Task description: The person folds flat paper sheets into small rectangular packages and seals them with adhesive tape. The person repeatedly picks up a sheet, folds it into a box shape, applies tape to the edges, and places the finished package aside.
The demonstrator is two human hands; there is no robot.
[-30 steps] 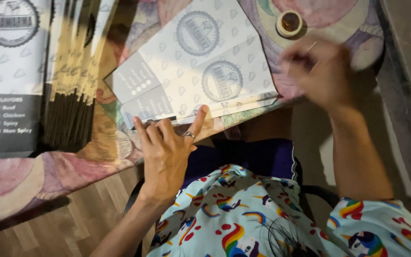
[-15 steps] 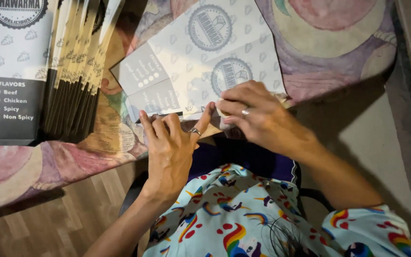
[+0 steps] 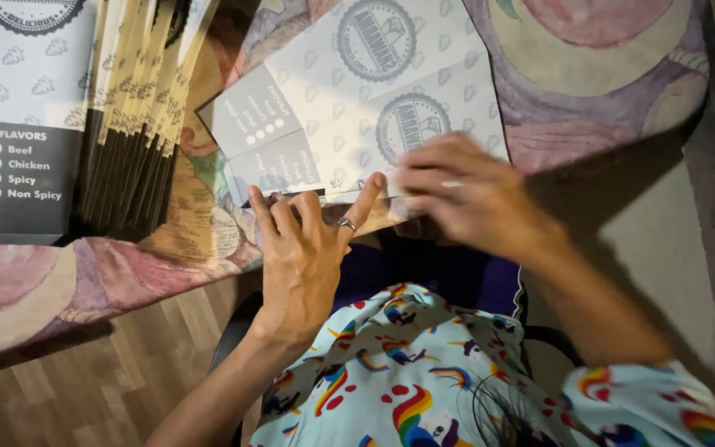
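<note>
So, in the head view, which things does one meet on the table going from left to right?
Grey-and-black printed sleeve → fanned stack of folded sleeves → left hand → right hand, on the flat sheets.

The person wears a pale blue short-sleeved top printed all over with rainbows, small hearts and cartoon figures, over dark purple trousers. Both forearms are bare. The left hand carries a silver ring; the right hand wears a pale band.
</note>
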